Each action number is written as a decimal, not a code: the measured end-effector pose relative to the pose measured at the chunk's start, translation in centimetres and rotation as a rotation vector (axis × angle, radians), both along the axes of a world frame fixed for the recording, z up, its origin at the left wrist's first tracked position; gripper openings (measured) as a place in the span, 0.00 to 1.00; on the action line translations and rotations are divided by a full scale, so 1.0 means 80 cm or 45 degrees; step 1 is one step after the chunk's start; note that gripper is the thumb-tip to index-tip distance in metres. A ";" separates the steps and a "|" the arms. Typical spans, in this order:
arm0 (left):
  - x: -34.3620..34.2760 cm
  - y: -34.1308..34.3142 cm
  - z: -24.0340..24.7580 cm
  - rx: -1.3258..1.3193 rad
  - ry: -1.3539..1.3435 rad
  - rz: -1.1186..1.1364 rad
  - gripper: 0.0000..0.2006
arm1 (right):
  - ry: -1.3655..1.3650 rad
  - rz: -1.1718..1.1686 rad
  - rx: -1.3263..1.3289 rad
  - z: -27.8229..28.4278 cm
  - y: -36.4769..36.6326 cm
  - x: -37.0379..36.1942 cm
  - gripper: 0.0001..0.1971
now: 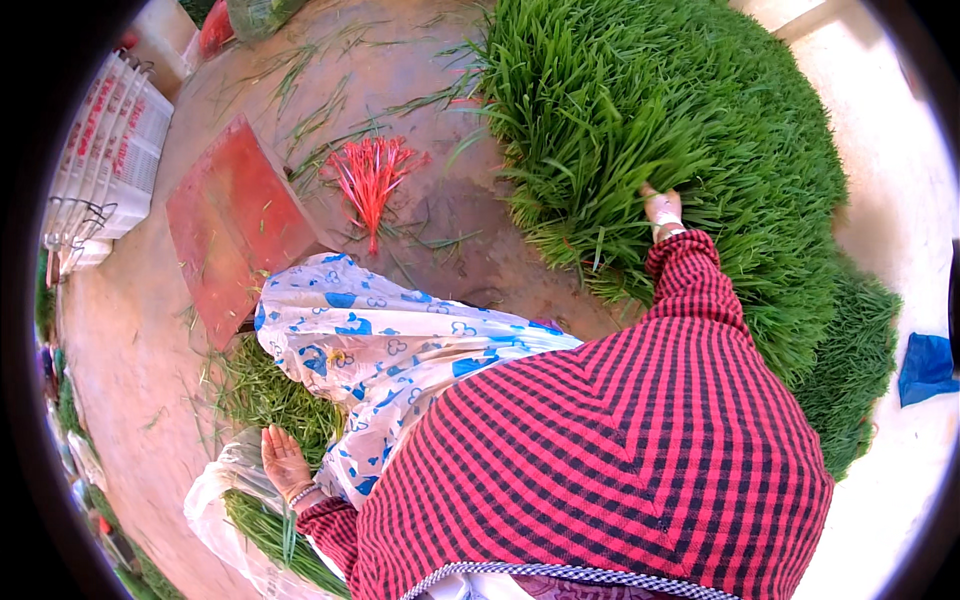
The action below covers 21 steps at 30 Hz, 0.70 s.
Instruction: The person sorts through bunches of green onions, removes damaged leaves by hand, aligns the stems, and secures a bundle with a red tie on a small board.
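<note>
On the right, my right hand [662,208] reaches into a large heap of long, narrow green leaves [600,90] that look like chives. Leaves cover most of its fingers, so whether they grip any cannot be seen. At the lower left, my left hand [285,460] is open, palm showing and fingers stretched out, with nothing in it. It is beside a clear plastic bag [215,490] with green stalks [270,530] in it. Loose cut greens [270,390] lie just beyond that hand. White plastic sheeting with blue prints [400,330] covers my lap.
A red board-like block [240,220] stands left of centre. Next to it, a fan of red ties [370,185] lies on the floor among scattered leaves. White plastic crates [120,150] are stacked at the far left. At the right edge is a blue bag-like item [928,368].
</note>
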<state>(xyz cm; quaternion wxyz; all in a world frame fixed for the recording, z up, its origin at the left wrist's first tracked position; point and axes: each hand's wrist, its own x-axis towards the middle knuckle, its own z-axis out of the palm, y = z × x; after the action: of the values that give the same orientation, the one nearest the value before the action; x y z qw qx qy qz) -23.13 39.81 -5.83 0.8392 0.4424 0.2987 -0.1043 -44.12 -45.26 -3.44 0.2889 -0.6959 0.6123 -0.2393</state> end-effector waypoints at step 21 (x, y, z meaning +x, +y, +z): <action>-0.031 -0.007 -0.046 -0.062 0.138 0.054 0.21 | 0.209 0.754 0.253 0.306 0.015 0.152 0.08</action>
<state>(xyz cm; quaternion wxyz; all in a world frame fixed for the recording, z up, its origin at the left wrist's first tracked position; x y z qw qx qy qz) -25.63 39.24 -9.55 0.8343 0.4091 0.3504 -0.1174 -31.99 -44.07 21.06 0.3622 -0.8291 0.4250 -0.0269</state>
